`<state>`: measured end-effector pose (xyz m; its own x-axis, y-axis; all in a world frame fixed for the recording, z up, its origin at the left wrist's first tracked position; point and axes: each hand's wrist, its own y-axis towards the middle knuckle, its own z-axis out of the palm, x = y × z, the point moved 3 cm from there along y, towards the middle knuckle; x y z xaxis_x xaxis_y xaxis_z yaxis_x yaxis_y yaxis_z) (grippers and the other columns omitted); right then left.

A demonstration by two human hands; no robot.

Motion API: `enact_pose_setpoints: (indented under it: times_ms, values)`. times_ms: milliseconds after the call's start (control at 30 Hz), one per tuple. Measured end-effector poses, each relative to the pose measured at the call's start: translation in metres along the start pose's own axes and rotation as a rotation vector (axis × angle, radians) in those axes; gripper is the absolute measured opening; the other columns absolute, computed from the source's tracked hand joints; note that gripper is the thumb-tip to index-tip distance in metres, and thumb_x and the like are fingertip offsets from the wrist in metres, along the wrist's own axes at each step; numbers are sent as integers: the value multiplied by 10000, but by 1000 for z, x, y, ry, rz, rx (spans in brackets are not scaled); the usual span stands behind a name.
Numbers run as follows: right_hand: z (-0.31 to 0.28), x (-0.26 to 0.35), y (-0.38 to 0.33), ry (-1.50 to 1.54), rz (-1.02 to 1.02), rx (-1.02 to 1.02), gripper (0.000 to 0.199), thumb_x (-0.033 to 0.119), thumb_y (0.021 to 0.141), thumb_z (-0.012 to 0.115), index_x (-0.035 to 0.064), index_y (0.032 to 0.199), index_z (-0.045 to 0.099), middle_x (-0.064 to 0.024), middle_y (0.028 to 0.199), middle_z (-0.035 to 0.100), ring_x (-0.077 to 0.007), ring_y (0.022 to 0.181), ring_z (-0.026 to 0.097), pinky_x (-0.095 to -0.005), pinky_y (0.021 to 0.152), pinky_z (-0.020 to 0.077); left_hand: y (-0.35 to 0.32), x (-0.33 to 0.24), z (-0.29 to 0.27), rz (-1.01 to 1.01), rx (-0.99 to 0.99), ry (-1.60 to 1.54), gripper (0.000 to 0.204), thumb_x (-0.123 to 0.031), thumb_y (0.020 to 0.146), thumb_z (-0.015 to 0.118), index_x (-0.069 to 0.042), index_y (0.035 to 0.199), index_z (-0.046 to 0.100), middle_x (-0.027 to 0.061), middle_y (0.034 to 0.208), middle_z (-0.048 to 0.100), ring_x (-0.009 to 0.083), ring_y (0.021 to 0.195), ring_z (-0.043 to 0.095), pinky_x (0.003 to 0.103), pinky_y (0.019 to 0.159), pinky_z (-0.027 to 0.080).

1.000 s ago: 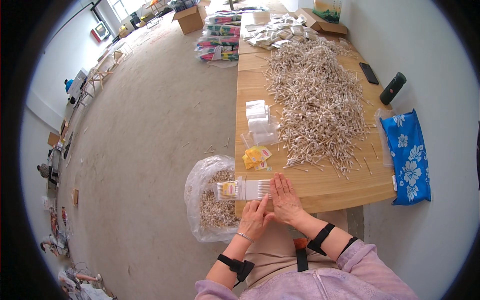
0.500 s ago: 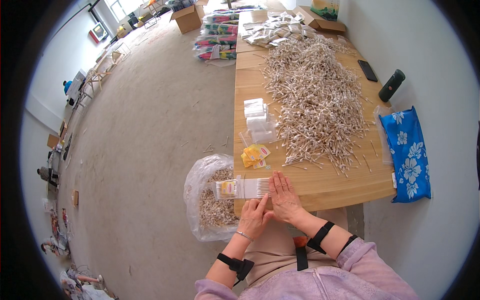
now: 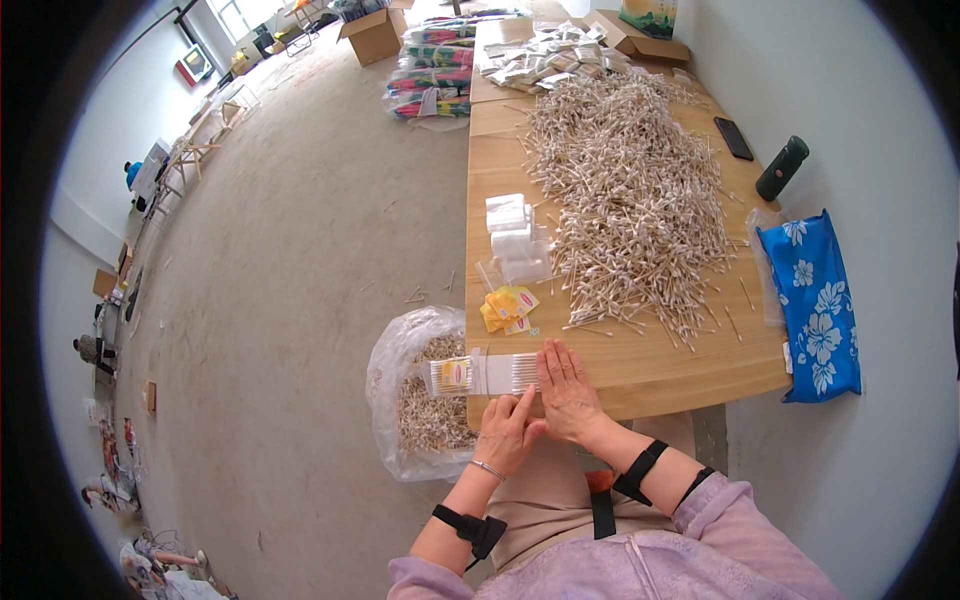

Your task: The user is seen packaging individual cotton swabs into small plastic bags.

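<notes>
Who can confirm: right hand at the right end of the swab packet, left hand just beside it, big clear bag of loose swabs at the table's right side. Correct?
One error: the clear bag is at the left side of the table, per the head view. The right hand is at the swab packet's right end, left hand just beside it.

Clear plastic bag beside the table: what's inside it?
The bag holds a heap of loose cotton swabs. Only the top layer shows; whatever lies deeper is covered. The table and flat packet overhanging its edge hide part too.
</notes>
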<state>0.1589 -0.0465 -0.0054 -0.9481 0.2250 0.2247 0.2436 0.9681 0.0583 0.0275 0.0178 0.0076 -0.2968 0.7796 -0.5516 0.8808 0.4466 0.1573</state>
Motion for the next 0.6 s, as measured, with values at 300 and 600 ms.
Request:
enact_pose_setpoints:
  times_ms: [300,600]
  values:
    - [4,0,0,-9,2,-15,1007,443,756,645,-102,1447,154,-291,1517,143,-399,1442,107,-471,1180,80,0,-1,-1,-16,2,-16,599,-342,886,597,-36,1380,452,113,993,507,299,940,483,394,875,410]
    - [6,-1,0,-53,1,-4,1062,456,725,676,-94,1455,134,-285,1523,129,-393,1445,93,-468,1183,70,0,0,1,-21,20,-24,593,-347,886,604,-57,1381,453,126,1018,511,314,965,483,399,891,409]
